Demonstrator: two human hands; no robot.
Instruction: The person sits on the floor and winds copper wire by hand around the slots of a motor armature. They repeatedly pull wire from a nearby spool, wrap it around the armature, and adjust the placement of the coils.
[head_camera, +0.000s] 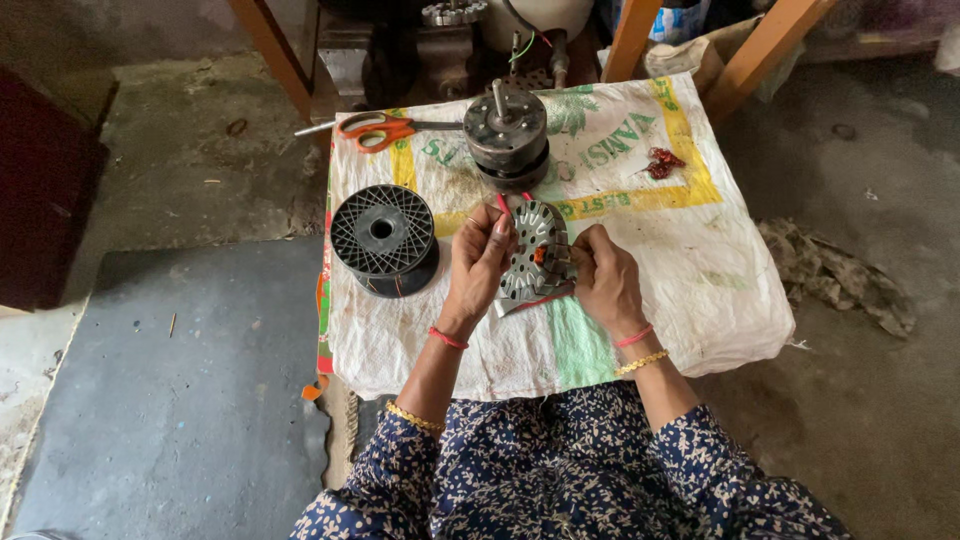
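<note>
We hold the slotted metal stator core (533, 262) upright over the sack-covered table (700, 290), left hand (480, 262) and right hand (603, 275) both closed on its edges; its slots look mostly bare, so winding seems barely begun.

Soft, even daylight fills the scene, brightest on the white woven plastic sack (690, 270) spread over the work surface, with no harsh glare. Shadows are faint and diffuse; the top edge and the left side fall dim. Focus is sharp at the centre, and the wide lens slightly bends the edges.
</note>
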